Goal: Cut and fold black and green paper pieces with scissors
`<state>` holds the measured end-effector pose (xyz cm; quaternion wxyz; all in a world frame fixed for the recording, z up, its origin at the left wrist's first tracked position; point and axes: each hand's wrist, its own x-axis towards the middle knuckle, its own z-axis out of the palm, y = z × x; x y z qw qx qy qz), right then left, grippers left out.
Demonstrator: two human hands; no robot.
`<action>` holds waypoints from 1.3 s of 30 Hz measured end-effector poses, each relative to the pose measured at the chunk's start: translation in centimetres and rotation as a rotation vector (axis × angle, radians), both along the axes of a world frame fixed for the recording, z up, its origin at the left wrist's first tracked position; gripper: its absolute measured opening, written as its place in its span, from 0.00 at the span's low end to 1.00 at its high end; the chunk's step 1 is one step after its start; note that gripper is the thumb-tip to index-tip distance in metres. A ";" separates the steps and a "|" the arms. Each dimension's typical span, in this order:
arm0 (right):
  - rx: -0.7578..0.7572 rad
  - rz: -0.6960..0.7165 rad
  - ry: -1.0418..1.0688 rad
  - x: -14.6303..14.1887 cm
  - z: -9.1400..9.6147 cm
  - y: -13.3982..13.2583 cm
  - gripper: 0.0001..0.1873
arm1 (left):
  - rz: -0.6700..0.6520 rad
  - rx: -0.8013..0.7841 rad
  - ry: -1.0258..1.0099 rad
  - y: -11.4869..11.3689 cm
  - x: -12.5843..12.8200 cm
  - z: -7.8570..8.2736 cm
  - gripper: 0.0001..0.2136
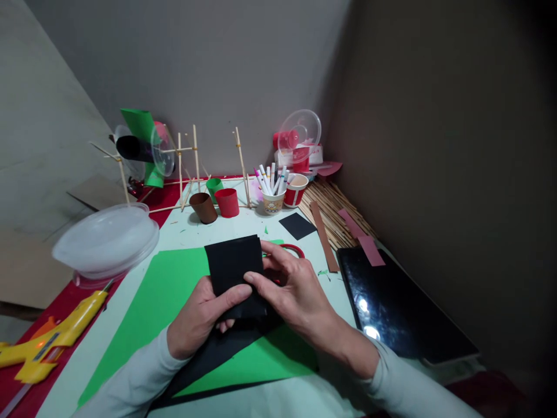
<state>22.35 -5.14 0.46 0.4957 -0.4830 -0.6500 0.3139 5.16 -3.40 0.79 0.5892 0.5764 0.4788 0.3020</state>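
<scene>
Head: L hand (pixel 198 318), R hand (pixel 298 297) grip blk paper (pixel 234 262); scissors (pixel 294 249) behind.

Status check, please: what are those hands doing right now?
Left hand and right hand both pinching black paper. Held above green sheet. Red-handled scissors partly hidden behind right hand.

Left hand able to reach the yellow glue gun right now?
Likely yes, but not freely: the left hand pinches the black paper together with the right hand, so it must let go first. The yellow glue gun lies uncovered to its left, with only the flat green sheet between.
</scene>
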 end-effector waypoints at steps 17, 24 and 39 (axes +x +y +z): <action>-0.081 0.131 0.196 1.0 1.0 0.6 0.23 | 0.098 -0.086 -0.164 -0.2 0.0 0.3 0.16; -0.128 0.180 0.137 1.2 2.8 -0.1 0.11 | 0.350 -0.064 -0.447 -0.3 0.7 1.6 0.17; -0.149 0.273 0.012 -0.1 2.2 -1.2 0.17 | 0.412 -0.090 -0.569 0.8 -0.4 2.1 0.11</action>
